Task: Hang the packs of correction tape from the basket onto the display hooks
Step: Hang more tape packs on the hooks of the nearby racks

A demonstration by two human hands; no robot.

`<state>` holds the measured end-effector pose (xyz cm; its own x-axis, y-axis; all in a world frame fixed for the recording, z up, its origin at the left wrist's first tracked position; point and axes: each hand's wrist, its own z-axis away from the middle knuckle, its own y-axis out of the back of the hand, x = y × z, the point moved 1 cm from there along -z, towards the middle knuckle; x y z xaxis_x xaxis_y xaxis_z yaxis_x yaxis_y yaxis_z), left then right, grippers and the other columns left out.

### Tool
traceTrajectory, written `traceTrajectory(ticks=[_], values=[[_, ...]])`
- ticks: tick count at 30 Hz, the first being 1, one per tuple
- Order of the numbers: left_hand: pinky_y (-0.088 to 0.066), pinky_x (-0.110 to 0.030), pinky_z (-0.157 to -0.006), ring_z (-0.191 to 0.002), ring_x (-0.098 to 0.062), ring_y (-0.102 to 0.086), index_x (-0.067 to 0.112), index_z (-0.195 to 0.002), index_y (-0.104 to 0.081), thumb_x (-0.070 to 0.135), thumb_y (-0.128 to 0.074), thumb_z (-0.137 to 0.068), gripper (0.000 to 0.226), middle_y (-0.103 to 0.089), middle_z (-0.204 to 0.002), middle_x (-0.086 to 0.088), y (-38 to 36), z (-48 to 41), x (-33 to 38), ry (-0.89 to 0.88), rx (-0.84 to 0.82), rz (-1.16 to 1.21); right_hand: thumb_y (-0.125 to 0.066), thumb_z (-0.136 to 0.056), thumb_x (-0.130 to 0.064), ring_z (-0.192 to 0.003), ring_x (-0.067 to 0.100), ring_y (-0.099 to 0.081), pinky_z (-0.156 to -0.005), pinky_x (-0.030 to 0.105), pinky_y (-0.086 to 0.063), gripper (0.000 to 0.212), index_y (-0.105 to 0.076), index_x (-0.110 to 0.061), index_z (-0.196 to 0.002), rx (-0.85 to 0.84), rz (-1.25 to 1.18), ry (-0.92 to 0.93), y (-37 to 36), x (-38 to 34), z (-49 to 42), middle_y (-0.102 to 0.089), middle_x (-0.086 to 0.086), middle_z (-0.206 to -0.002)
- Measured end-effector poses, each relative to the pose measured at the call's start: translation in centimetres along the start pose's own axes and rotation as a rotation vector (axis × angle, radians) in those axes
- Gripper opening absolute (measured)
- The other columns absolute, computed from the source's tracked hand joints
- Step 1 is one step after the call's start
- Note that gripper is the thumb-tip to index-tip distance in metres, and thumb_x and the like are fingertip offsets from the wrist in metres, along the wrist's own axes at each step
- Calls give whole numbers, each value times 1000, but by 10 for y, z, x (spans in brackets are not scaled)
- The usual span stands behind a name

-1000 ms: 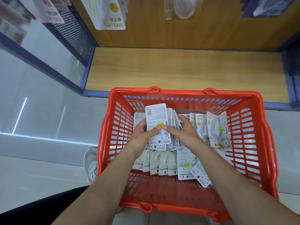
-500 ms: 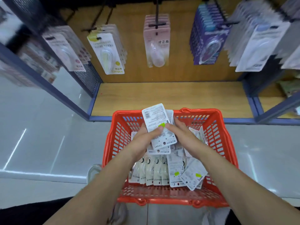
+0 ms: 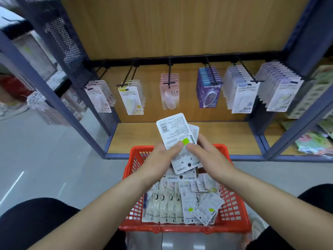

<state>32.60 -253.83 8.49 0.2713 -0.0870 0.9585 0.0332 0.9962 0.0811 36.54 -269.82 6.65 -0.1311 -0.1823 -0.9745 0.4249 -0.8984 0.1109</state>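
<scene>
The six hooks [image 3: 169, 69] on the rail already carry stock. From the left hang pale pink packs [image 3: 99, 96], yellow packs [image 3: 131, 100], pink packs [image 3: 169, 92], purple packs [image 3: 209, 91], white packs [image 3: 241, 92] and, at the far right, a lilac-white row [image 3: 279, 91]. The left three hooks look thinly filled and the right three look full.

Below them and in front of the shelf [image 3: 225, 138], the left hand [image 3: 160, 157] grips a small stack [image 3: 174, 130] of correction-tape packs. Its thumb presses on the face near a green sticker, and the fingers behind are hidden. The right hand [image 3: 210, 156] pinches the same stack from the other side, thumb on the face and fingers curled round the right edge. The stack is lifted above the basket [image 3: 232, 212], backs to the camera and hang holes pointing down, well short of any hook.

In the basket a heap of packs [image 3: 180, 204] lies flat, some in a neat row and some loose.

By my reading the job is early. This handful is picked up but not hung, it needs turning so the holes face up, and most of the load waits in the basket. I cannot tell which hook it belongs on.
</scene>
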Motion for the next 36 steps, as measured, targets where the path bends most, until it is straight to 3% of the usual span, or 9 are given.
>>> traceTrajectory(ticks=[2,5,8,12,18,22,28,33,36], values=[[-56,-30,-87,-95,-8,-74,27,-105,-70,14,-57,-101,19,-79,-99,15,2,-1,1,40,41,56,-51,-101,-26,-107,-1,-68,-102,41,-51,39,-51,-49,-134,65,10,29,-8,-5,0,-70,-25,-119],[-57,-43,-94,-103,-20,-75,20,-119,-68,16,-72,-91,28,-78,-110,4,10,-10,-6,39,81,107,-47,-96,-32,-110,1,-65,-105,46,-48,45,-46,-62,-130,105,27,42,-15,-4,-6,-65,-37,-117],[-60,-44,-89,-100,-22,-76,15,-128,-65,20,-81,-86,46,-77,-113,0,13,-19,-13,55,109,156,-44,-93,-42,-128,-3,-53,-116,43,-39,63,-29,-56,-152,125,-22,-18,-15,5,-16,-52,-42,-135],[-61,-44,-82,-98,-26,-77,12,-129,-61,26,-93,-68,70,-74,-119,-7,10,-36,-22,79,180,261,-41,-98,-24,-128,3,-59,-113,45,-44,56,-43,-45,-150,98,-153,-3,-18,12,-34,-61,-21,-139],[-58,-35,-57,-75,-19,-77,22,-129,-46,34,-83,-68,73,-74,-106,-1,12,-52,-25,114,239,351,-42,-97,-24,-108,2,-67,-105,48,-50,44,-57,-56,-124,123,-81,-39,-20,9,-61,-70,-28,-116],[-59,-58,-86,-86,-29,-78,28,-132,-41,49,-81,-60,85,-80,-98,-4,16,-59,-24,152,208,283,-40,-103,-11,-107,-6,-62,-92,20,-50,56,-35,-52,-141,151,23,69,-18,3,-67,-57,-22,-130],[-60,-36,-66,-81,-20,-78,26,-134,-38,50,-79,-60,88,-80,-92,0,19,-64,-25,165,258,254,-48,-100,-11,-95,13,-65,-91,49,-54,45,-53,-52,-118,256,130,125,-21,13,-74,-54,-18,-128],[-60,-50,-88,-91,-26,-78,24,-134,-43,50,-91,-60,92,-77,-107,-7,22,-63,-29,180,261,274,-55,-94,-29,-101,18,-65,-86,44,-55,35,-61,-49,-121,282,70,80,-22,16,-73,-57,-15,-126],[-58,-53,-90,-91,-27,-77,30,-127,-53,46,-90,-70,70,-77,-110,-8,26,-60,-27,172,228,249,-55,-89,-37,-102,4,-65,-94,35,-54,32,-65,-44,-119,285,9,28,-19,17,-72,-66,-17,-117]])
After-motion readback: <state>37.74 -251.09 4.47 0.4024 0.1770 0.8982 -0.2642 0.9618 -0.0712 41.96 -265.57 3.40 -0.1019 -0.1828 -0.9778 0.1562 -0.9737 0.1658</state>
